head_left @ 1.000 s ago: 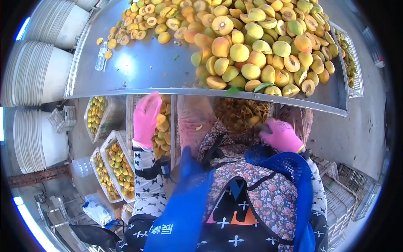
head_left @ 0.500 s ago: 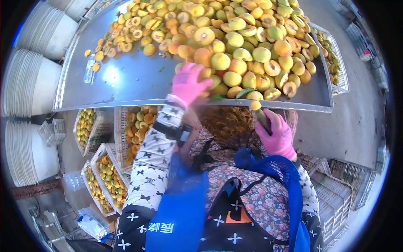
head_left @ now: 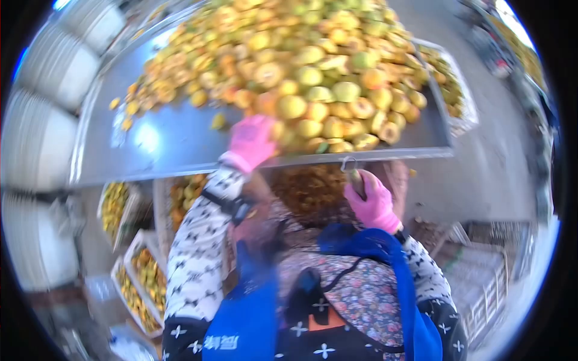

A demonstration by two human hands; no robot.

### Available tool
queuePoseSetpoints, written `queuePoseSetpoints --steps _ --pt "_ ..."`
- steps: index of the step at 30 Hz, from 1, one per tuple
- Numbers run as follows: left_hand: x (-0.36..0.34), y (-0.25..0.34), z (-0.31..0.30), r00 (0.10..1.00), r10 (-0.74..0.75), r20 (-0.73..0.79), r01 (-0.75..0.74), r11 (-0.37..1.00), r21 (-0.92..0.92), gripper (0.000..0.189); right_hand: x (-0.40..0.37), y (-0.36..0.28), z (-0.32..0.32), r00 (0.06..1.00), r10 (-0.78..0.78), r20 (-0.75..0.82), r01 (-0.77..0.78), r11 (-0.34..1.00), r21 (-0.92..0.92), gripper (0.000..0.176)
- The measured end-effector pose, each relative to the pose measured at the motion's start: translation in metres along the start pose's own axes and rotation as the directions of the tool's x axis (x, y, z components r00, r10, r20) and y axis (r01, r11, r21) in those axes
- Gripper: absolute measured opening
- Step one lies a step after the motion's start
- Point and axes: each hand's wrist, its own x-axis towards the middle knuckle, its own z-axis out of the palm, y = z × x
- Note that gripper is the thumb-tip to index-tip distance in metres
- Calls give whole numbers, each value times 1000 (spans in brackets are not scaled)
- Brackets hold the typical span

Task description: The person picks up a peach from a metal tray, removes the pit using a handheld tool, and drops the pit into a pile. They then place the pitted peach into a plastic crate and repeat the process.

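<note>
My left hand [head_left: 251,141], in a pink glove, is at the near edge of a heap of yellow peaches [head_left: 292,107], whole and halved. Its fingers are smeared by motion, so I cannot see whether a peach is in them. A yellow-green piece of fruit [head_left: 218,121] lies on the metal table just left of it. My right hand [head_left: 374,203], also pink-gloved, is wrapped round the handle of a coring tool [head_left: 357,182]. The tool's thin metal loop points up at the table's front rim, with no fruit on it.
The metal table [head_left: 180,141] has a raised rim. Below it, brownish scraps [head_left: 313,189] lie in front of my lap. Crates of peaches [head_left: 147,274] stand at lower left, another crate [head_left: 460,114] at right. White stacked containers [head_left: 39,135] line the left; crates [head_left: 469,277] sit lower right.
The view has shifted and blurred. A yellow piece near the tool's tip is gone from there, and the loop now shows. A yellow-green piece now lies left of my left hand.
</note>
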Motion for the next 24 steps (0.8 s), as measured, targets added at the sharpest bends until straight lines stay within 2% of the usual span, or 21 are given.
queuePoseSetpoints --steps 1,2,3,6,7,8,9,10,11,12,13,14,17,20,21,22,24 --pt "-1 2 5 1000 -4 -5 4 1000 14 60 -1 4 -10 996 31 -82 -32 999 -13 36" --pt "0 -6 12 999 43 -18 -43 999 1 63 1 5 -25 993 74 -92 -76 997 -23 33" --pt "3 -2 6 1000 3 23 -2 1000 -30 65 -6 8 -38 988 122 -91 -126 992 -33 33" --pt "13 -2 1 992 42 123 -37 998 -40 64 -5 -1 -49 977 207 -48 -206 978 23 30" --pt "16 1 -5 988 65 141 -58 997 -55 63 -5 4 -44 987 154 -39 -151 986 75 32" --pt "12 -8 1 997 72 41 -67 992 -103 61 -6 8 -38 992 123 -31 -119 988 102 33" --pt "9 -7 -1 1000 19 -22 -23 980 -198 60 -4 9 -31 994 102 -29 -97 987 125 35" --pt "3 -6 -5 997 -61 -37 36 874 -484 60 1 -2 -28 991 126 41 -131 974 183 36" --pt "-5 -3 -8 991 -134 -28 72 682 -728 59 5 -17 -33 982 152 110 -174 957 234 37" --pt "-9 8 -16 990 -127 59 97 321 -942 58 9 -31 -35 967 178 181 -223 935 277 38" --pt "-15 29 -29 986 -95 138 128 -106 -986 57 12 -42 -33 975 120 186 -168 948 269 39" --pt "-22 49 -38 980 -43 192 142 -519 -843 56 17 -52 -31 978 60 197 -111 960 258 39" --pt "-33 94 -33 984 -124 125 33 -569 -822 47 34 -72 -18 971 -195 135 167 967 194 39" --pt "-38 119 -36 965 -188 184 38 -595 -803 44 47 -75 -8 930 -357 88 347 931 112 39" --pt "-39 123 -37 957 -216 195 26 -604 -797 44 47 -73 -5 926 -361 110 357 932 58 38" --pt "-39 125 -37 961 -235 145 13 -488 -873 43 47 -72 -3 922 -364 129 367 930 2 37" --pt "-40 127 -37 958 -283 39 -4 -149 -989 41 47 -70 -3 915 -364 175 381 922 -69 34"
